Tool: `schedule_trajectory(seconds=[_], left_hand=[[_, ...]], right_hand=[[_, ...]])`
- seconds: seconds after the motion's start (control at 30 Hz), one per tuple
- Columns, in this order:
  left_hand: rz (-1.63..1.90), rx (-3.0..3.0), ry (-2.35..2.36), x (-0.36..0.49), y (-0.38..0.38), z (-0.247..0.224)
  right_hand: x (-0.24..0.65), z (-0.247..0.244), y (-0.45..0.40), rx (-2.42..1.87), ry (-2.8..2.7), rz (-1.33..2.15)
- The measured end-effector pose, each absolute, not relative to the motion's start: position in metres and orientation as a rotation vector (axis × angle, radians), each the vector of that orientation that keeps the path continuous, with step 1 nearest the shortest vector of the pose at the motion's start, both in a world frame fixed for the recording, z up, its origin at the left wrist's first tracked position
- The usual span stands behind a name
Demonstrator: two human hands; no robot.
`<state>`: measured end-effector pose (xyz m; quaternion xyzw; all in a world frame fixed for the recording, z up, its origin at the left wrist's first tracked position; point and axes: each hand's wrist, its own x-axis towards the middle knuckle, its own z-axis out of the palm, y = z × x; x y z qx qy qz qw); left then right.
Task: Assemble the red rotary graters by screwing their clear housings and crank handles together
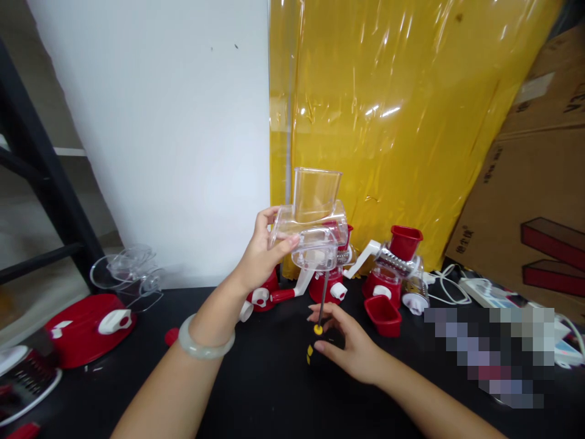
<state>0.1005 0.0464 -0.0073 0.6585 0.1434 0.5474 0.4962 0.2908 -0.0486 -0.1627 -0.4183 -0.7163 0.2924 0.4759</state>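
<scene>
My left hand point(265, 250) grips a clear plastic rotary grater housing point(315, 189), raised above the table with its square chute pointing up. The thumb presses on the housing's near side. Below it, my right hand point(347, 341) has its fingers curled round a screwdriver point(323, 305) with a black and yellow handle. The dark shaft points up, and its tip meets the underside of the housing; whether it sits on a screw I cannot tell. Much of the handle blends into the black tabletop.
Behind my hands stand red rotary graters point(386, 274) with white cranks. A red tray-like part point(382, 314) lies nearby. At left are a red base point(89, 329), clear parts point(132, 274) and a grater drum point(27, 381). A power strip point(493, 296) and cardboard box point(525, 183) are at right.
</scene>
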Motion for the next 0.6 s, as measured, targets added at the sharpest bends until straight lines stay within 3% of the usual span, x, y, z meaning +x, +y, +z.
schedule_trajectory(seconds=[0.6], left_hand=[[1.317, 1.609, 0.357, 0.1012, 0.0433, -0.0068]], right_hand=[[0.2892, -0.1651, -0.0449, -1.032, -1.702, 0.756]])
